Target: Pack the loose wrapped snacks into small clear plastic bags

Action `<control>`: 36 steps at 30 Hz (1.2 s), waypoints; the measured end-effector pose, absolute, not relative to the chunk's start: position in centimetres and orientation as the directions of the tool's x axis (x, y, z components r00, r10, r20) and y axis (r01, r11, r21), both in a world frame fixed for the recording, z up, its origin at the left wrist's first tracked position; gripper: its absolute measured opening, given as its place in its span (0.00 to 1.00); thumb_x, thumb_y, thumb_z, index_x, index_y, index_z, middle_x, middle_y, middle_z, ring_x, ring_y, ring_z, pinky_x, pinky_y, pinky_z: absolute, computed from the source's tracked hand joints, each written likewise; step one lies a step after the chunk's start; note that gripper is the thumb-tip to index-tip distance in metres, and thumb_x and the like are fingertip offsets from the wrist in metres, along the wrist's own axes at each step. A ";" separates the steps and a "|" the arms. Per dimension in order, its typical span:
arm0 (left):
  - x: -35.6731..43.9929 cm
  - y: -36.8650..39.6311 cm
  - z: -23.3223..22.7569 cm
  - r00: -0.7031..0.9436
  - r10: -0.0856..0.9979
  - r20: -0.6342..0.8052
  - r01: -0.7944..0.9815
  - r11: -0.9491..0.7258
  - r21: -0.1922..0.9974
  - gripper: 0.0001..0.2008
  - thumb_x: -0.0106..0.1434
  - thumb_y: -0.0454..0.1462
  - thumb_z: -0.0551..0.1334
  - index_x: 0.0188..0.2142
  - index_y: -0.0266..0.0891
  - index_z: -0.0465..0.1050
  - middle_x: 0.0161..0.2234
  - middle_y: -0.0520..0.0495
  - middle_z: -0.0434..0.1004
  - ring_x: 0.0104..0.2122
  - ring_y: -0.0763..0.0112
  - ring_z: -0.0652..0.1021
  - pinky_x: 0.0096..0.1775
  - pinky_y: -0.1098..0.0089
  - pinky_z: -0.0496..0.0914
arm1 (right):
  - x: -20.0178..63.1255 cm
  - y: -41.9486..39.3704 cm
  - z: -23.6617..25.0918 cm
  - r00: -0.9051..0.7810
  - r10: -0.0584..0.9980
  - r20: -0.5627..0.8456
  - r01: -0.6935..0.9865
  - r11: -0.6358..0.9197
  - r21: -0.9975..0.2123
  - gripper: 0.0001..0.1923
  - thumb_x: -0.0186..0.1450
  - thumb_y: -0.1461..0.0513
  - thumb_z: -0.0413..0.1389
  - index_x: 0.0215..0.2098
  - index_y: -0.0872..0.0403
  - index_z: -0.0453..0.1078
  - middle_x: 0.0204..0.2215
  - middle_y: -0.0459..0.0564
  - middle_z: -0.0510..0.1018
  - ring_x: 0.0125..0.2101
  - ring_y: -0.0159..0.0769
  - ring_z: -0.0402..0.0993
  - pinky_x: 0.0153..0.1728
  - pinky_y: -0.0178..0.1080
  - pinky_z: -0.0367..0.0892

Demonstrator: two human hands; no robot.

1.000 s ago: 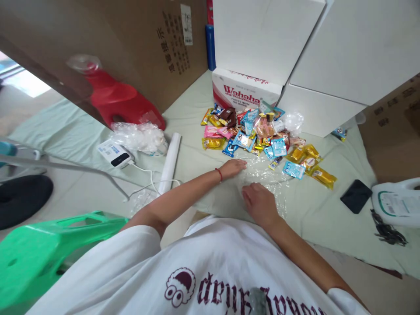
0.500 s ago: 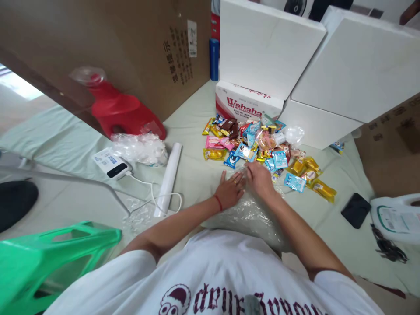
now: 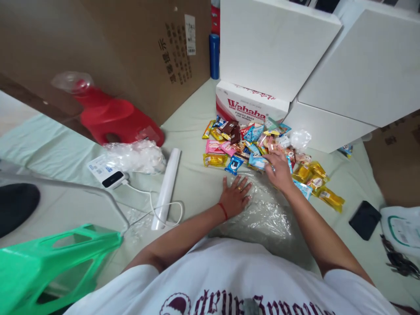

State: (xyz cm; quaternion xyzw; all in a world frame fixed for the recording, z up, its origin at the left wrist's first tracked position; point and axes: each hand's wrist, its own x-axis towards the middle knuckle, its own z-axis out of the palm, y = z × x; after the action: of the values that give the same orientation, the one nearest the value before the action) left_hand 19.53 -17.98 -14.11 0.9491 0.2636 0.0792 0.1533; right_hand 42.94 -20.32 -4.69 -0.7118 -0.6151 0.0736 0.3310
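Observation:
My left hand (image 3: 235,197) lies flat with fingers spread on a clear plastic bag (image 3: 262,212), which is spread on the cloth in front of me. To its right, my right hand (image 3: 279,169) reaches into a pile of wrapped snacks, thumb and fingers closed at the right edge of a blue-and-white snack packet (image 3: 257,162). Around it lie a blue packet (image 3: 234,166), pink packets (image 3: 215,146), dark brown packets (image 3: 229,127) and several yellow-wrapped snacks (image 3: 330,199). My right hand hides some packets beneath it.
Behind the pile stands a Wahaba carton (image 3: 251,105) against white panels (image 3: 275,48). At left are a red jug (image 3: 114,116), crumpled plastic (image 3: 134,156), a white device with a cable (image 3: 113,178), a white roll (image 3: 167,188) and a green stool (image 3: 65,258). A black phone-like object (image 3: 365,220) lies at right.
My right hand has left the plastic bag's edge and moved forward and right to the snacks. The blue-and-white packet has shifted slightly toward it. My left hand stays on the bag, fingers more spread.

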 end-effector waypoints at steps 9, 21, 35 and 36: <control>19.5 -16.9 -13.4 0.839 0.544 0.008 0.507 -0.788 0.350 0.28 0.76 0.40 0.45 0.73 0.50 0.54 0.74 0.43 0.54 0.73 0.55 0.57 0.69 0.33 0.43 | 39.6 -28.6 -6.5 0.267 0.773 -0.576 0.178 -0.627 -0.759 0.29 0.67 0.38 0.51 0.41 0.54 0.75 0.24 0.48 0.75 0.22 0.37 0.71 0.26 0.39 0.68; 19.3 -16.3 -13.4 0.846 0.533 -0.006 0.507 -0.802 0.317 0.28 0.75 0.37 0.48 0.73 0.50 0.56 0.73 0.42 0.56 0.72 0.54 0.58 0.69 0.34 0.43 | 35.3 -30.1 -8.0 0.114 0.987 -0.117 0.941 -0.145 -0.305 0.32 0.64 0.56 0.66 0.64 0.56 0.68 0.57 0.62 0.75 0.55 0.57 0.66 0.53 0.53 0.67; 17.4 -14.4 -13.2 0.870 0.484 0.097 0.424 -0.833 0.356 0.28 0.73 0.33 0.48 0.70 0.47 0.61 0.73 0.43 0.56 0.72 0.58 0.59 0.68 0.45 0.53 | 44.6 -33.2 -10.1 0.239 0.952 0.192 0.896 -0.140 -0.421 0.31 0.66 0.69 0.50 0.66 0.52 0.67 0.59 0.58 0.73 0.61 0.49 0.65 0.64 0.55 0.62; 17.1 -14.3 -13.2 0.871 0.477 0.114 0.414 -0.840 0.352 0.28 0.72 0.32 0.49 0.69 0.47 0.63 0.73 0.44 0.57 0.73 0.58 0.58 0.68 0.45 0.53 | 46.2 -33.9 -10.5 0.325 0.927 0.188 0.900 -0.242 -0.364 0.32 0.65 0.69 0.50 0.67 0.53 0.66 0.60 0.59 0.73 0.62 0.50 0.64 0.64 0.57 0.61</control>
State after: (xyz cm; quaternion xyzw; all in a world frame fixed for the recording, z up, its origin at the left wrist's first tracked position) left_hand 17.07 -14.26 -13.16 0.9539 0.2335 0.0992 0.1605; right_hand 46.19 -33.92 -10.54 -0.7873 -0.5799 0.0331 0.2066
